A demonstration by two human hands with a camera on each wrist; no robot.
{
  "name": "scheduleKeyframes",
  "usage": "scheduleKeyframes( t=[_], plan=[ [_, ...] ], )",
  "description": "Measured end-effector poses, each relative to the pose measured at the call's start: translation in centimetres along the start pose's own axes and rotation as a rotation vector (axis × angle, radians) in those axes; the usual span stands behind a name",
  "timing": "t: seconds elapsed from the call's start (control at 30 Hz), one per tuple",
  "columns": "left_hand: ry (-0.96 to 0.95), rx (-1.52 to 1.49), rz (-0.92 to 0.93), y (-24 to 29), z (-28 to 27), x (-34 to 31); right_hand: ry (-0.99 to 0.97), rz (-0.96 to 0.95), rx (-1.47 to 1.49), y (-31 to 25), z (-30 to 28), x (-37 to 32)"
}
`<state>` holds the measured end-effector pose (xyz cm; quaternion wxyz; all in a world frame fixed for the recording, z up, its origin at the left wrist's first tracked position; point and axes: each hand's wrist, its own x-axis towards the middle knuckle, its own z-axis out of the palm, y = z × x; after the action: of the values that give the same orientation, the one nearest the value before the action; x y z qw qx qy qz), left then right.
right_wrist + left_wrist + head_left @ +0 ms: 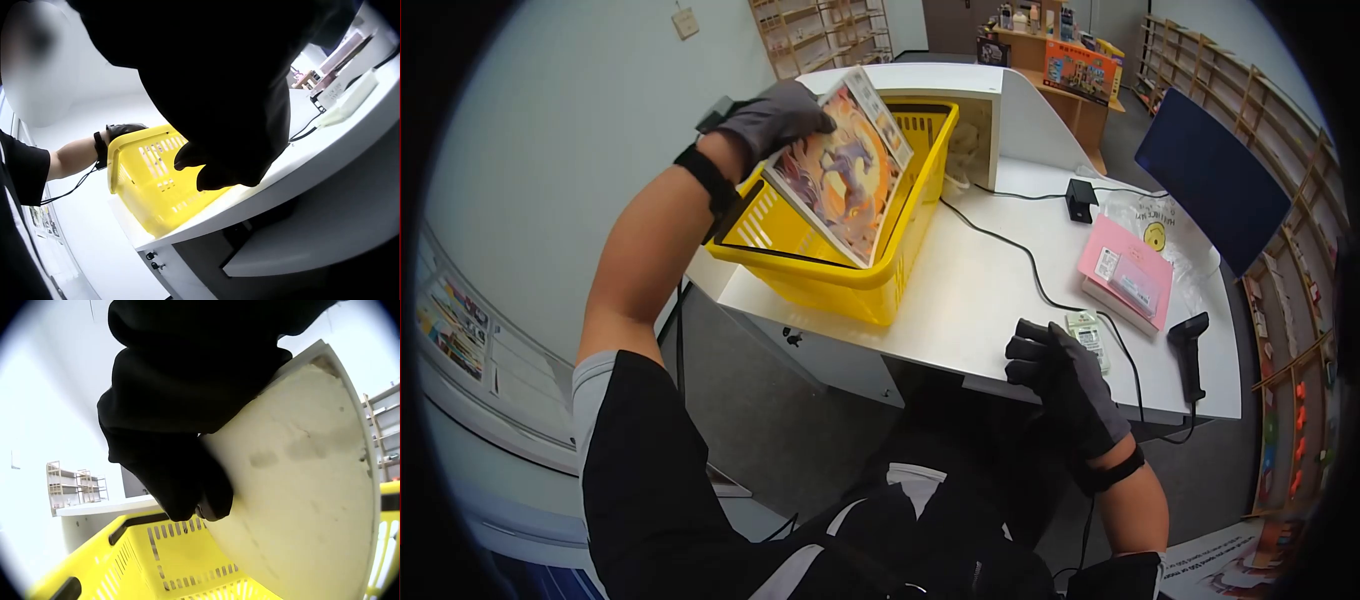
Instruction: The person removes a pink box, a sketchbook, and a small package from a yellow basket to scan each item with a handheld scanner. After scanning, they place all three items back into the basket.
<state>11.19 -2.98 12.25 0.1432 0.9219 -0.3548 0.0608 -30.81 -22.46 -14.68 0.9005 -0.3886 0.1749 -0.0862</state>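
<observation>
My gloved left hand (775, 118) grips the upper left edge of a flat picture box (847, 165) with a purple horse on orange. The box is tilted, its lower part inside a yellow shopping basket (862, 300). In the left wrist view, the pale, scuffed back of the picture box (306, 456) faces the camera, with the dark-gloved fingers (169, 469) at its edge. At the desk's front edge is my gloved right hand (1068, 385), fingers loosely bent and nothing held. Just beyond it lies a small white and green packet (1088, 338).
A pink box (1128, 270) lies on the white desk (980, 290), with a clear plastic bag (1190, 240) behind it. Near the right edge are a barcode scanner (1190, 355) and a monitor (1215, 180). Black cables cross the desktop near a small black box (1081, 200).
</observation>
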Motion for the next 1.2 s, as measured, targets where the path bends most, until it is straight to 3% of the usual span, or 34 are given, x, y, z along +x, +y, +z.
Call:
scheduleKeyframes(
  t=[0.17, 0.47, 0.57, 0.6, 0.7, 1.0, 1.1, 1.2],
  plan=[
    [-0.143, 0.134, -0.004, 1.6, 3.2, 2.7, -0.030, -0.040, 0.022, -0.5, -0.2, 0.9],
    [-0.262, 0.163, 0.053, 3.3, 1.2, 3.5, 0.044, -0.095, 0.026, -2.9, 4.1, -3.7],
    [-0.412, 0.258, -0.023, 3.5, 0.8, 4.5, 0.054, -0.087, 0.063, -3.0, 3.8, -3.3],
    [-0.417, 0.270, -0.026, 3.6, 1.6, 4.9, 0.054, -0.078, 0.080, -2.8, 3.1, -2.8],
    [-0.620, 0.206, -0.258, 2.6, 5.6, 7.3, 0.047, -0.041, 0.110, -2.7, 2.0, -1.0],
    [-0.593, 0.623, -0.099, -2.4, 14.1, 10.1, 0.002, -0.016, 0.129, -1.4, -0.3, 0.3],
    [-0.664, 0.774, -0.077, -1.7, 16.7, 9.9, 0.005, -0.027, 0.145, -0.9, -0.5, 0.3],
    [-0.718, 0.686, -0.108, -0.5, 15.8, 9.4, -0.018, -0.013, 0.168, -1.0, -0.9, 1.0]
  ],
)
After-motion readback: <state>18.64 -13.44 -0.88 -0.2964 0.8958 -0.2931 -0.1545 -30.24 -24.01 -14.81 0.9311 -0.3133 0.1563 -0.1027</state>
